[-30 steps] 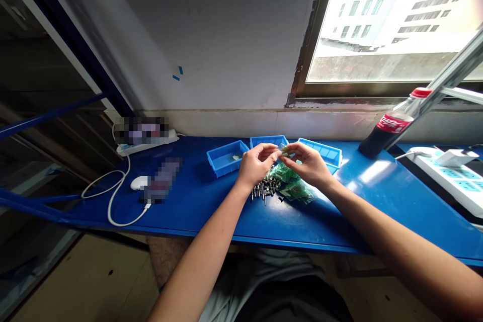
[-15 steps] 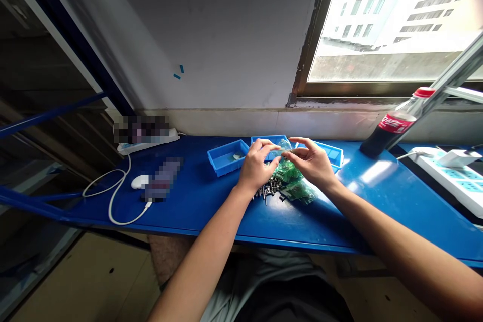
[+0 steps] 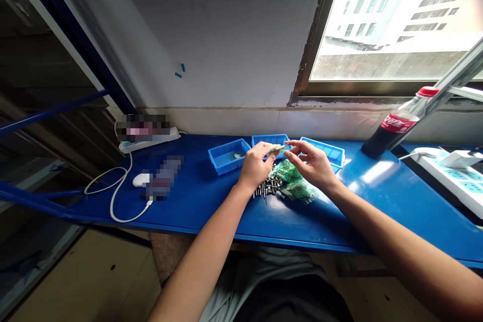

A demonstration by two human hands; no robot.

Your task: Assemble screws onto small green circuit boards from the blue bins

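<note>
My left hand (image 3: 257, 162) is closed on a small, flat, clear plastic packet with a greenish tint (image 3: 278, 149), pinched between thumb and fingers. Close to the packet's right end is my right hand (image 3: 310, 162), its thumb and forefinger apart; whether a fingertip touches the packet I cannot tell. Below the hands lies a pile of green-tinted plastic packets (image 3: 300, 191). Beside it, to the left, is a heap of small dark metal parts (image 3: 268, 188) that look like bolts.
Behind the hands stand three blue bins: a left one (image 3: 222, 163) with a small packet inside, a middle one (image 3: 268, 139) and a right one (image 3: 332, 153). A cola bottle (image 3: 396, 123) and a power strip (image 3: 460, 176) are at right; a white cable (image 3: 121, 220) at left.
The right hand's thumb and forefinger have parted from the packet they were at, while the left hand keeps hold of it. The view has shifted slightly.
</note>
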